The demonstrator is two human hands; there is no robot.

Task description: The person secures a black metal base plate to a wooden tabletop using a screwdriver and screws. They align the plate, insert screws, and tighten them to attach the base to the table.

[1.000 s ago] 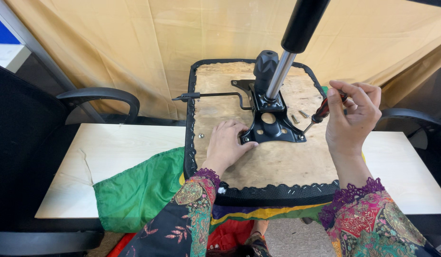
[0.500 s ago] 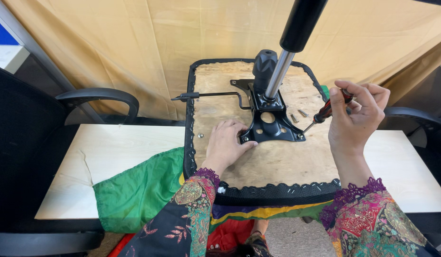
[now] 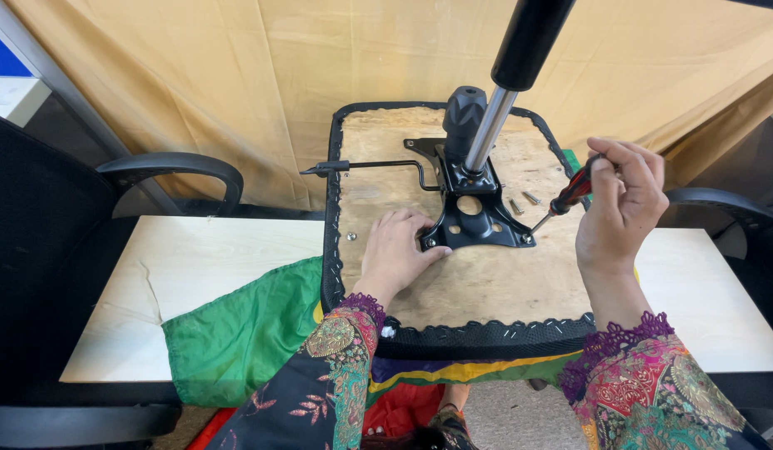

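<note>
An upturned seat base (image 3: 486, 292) is laid on a pale table (image 3: 195, 267), its plywood underside facing up and edged in black trim. A black metal plate (image 3: 474, 221) is set on the wood, with a lever rod (image 3: 370, 165) running off to the left and a gas cylinder (image 3: 507, 83) rising steeply from its middle, by which part of the plate is hidden.

The left hand (image 3: 396, 250) is laid flat and open on the wood, its fingertips touching the plate's near left corner. The right hand (image 3: 621, 204) is closed around a red-and-black screwdriver (image 3: 568, 198), whose tip is set at the plate's right corner.

Two loose screws (image 3: 524, 202) are seen on the wood just right of the plate. One green cloth (image 3: 245, 333) is spread under the seat, with yellow and purple edges showing below. Two chair armrests are counted, one at the left (image 3: 170, 167) and one at the right (image 3: 724, 204). A tan curtain (image 3: 236, 75) hangs behind.
</note>
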